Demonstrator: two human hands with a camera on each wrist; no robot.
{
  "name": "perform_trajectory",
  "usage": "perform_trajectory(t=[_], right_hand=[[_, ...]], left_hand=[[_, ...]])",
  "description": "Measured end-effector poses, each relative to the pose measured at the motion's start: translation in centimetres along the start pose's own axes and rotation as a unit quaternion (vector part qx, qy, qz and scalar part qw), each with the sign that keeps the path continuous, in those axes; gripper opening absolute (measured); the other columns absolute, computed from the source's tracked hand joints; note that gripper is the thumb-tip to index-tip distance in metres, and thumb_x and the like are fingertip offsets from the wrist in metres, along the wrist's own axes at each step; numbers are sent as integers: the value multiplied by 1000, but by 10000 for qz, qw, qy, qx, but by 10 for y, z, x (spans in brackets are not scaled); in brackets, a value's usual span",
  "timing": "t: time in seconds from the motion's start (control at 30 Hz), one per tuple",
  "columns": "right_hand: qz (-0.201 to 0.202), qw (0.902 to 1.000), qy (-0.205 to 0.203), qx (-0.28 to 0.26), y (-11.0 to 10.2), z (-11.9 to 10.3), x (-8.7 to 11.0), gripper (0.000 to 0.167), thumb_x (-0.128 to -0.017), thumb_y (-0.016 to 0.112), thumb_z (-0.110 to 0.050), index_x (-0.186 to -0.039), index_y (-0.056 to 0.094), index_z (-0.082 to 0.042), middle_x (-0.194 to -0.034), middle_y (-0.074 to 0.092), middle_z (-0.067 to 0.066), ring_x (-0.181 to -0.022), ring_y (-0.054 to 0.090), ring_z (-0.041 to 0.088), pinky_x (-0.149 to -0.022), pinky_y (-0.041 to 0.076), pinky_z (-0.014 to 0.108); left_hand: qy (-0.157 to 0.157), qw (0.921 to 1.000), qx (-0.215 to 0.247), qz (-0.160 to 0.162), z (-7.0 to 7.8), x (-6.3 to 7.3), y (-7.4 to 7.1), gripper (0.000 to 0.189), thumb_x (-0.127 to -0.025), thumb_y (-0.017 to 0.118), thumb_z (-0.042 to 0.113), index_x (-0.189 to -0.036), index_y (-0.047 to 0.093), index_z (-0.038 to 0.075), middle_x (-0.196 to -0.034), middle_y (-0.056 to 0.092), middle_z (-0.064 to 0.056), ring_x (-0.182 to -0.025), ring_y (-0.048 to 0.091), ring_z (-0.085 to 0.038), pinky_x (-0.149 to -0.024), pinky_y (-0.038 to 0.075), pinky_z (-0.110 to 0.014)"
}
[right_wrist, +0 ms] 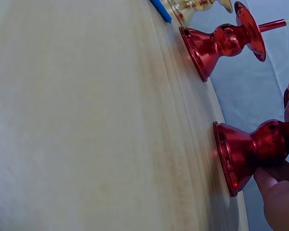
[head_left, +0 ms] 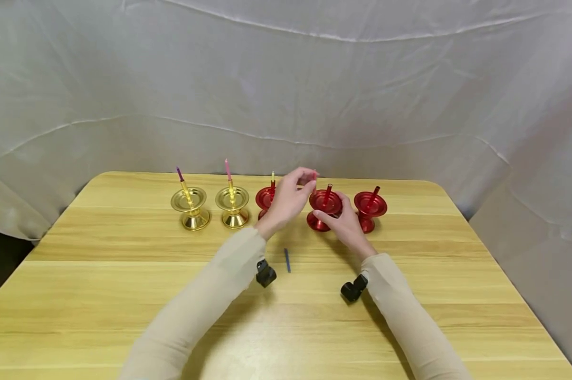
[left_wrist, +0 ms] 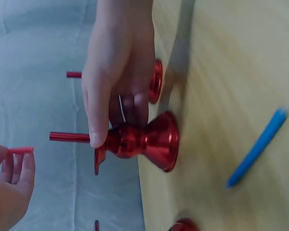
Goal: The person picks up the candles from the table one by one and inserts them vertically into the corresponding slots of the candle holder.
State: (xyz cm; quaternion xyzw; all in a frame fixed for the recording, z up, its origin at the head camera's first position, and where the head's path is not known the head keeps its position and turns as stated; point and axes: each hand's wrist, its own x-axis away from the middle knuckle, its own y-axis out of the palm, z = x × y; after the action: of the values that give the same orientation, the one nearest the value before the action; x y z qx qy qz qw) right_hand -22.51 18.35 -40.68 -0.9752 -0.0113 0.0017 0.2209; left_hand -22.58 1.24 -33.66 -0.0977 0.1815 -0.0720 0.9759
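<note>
The left hand (head_left: 291, 199) pinches the red candle (left_wrist: 22, 150) above the tabletop (head_left: 310, 332), near the tube (left_wrist: 69, 137) of the red holder (left_wrist: 127, 143) gripped by the right hand (head_left: 346, 224); a slack pinch could drop the candle, a sideways knock tilt the holder.

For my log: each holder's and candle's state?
Left gold holder: purple candle fitted
Right gold holder: pink candle fitted
Left red holder: pale candle fitted
Middle red holder: gripped by right hand, candleless
Right red holder: candleless
Blue candle: lying loose
Red candle: pinched in left hand
</note>
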Motion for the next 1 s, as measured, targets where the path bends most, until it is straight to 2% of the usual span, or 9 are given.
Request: perform_trajectory(t=[0.17,0.4,0.5,0.67,0.87,1.0], right_hand=[[-30,10000,43,-17,1,1,0,91,-85,73,-36,-151,20,-3,-147,37,19,-132,41,31,-110,33,44],[-65,10000,-8,-58,1,1,-1,90,-86,73,-36,-151,20,-4,-145,39,18,-130,42,29,-109,34,43],[-94,9999,-13,-76,0,3,-1,90,-86,72,-36,-151,19,-4,-146,39,18,-131,42,29,-109,34,43],[-104,9999,-12,-109,-1,2,0,90,-86,72,-35,-152,18,-5,-147,38,17,-131,41,29,-109,34,43],[-107,9999,-50,-86,-1,3,0,90,-86,73,-36,-151,20,-4,-144,40,17,-129,43,29,-108,35,43],[-101,9998,-101,-100,-1,3,0,89,-86,73,-36,-150,21,-4,-143,41,17,-129,44,29,-108,36,43]], left_hand=[[119,9984,-457,-310,0,-19,7,20,-97,55,2,-115,63,-2,-109,65,-14,-99,61,-21,-85,50,-24],[262,9949,-789,-574,1,-29,16,20,-97,55,3,-115,63,-2,-111,65,-15,-102,61,-23,-90,48,-24],[283,9956,-671,-588,1,-31,20,20,-98,55,2,-115,63,-4,-111,64,-15,-102,60,-23,-90,48,-23],[274,9983,-334,-395,0,-34,22,21,-97,55,2,-116,61,-6,-109,64,-16,-99,60,-23,-89,48,-22],[185,9970,-491,-573,-5,-36,25,23,-98,54,4,-118,61,-6,-112,63,-17,-101,60,-22,-90,48,-23],[174,9964,-596,-575,-5,-35,26,22,-99,53,3,-118,61,-4,-114,63,-16,-104,59,-22,-91,48,-23]])
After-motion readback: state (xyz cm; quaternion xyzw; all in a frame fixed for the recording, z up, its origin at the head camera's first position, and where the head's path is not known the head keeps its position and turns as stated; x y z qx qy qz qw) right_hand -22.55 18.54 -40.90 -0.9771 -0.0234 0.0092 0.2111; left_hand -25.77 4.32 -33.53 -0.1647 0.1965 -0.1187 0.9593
